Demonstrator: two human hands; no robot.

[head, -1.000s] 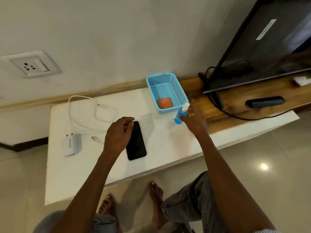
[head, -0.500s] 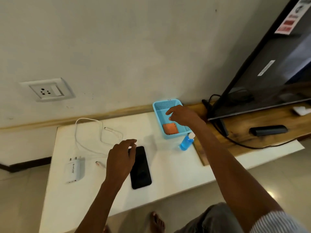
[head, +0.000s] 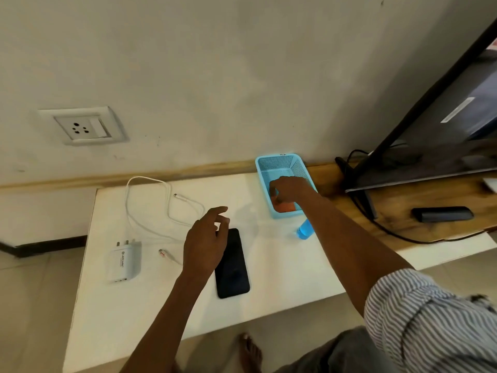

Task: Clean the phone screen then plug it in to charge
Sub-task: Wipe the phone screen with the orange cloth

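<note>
White table (head: 282, 267) runs along a pale wall (head: 215, 63), where a socket (head: 82, 127) sits up to the left. On the table, a black phone (head: 233, 267) lies flat, screen up, near the middle. To its left lie a white charger (head: 123, 261) on its side and a looped white cable (head: 150, 205), unplugged at both ends. Over the phone's far end hangs the left hand (head: 205, 244), fingers loosely spread and holding nothing; whether it touches the phone cannot be told. Reaching into a blue basket (head: 279, 162) at the back of the table, the right hand (head: 289, 188) has its fingers bent down at an orange cloth (head: 285, 207); whether they grip it cannot be told. Just beside the basket stands a blue bottle (head: 305, 232), partly hidden by the right forearm. A TV (head: 443, 130) and a black remote (head: 442, 214) sit on the wooden shelf (head: 403, 211) at right.
</note>
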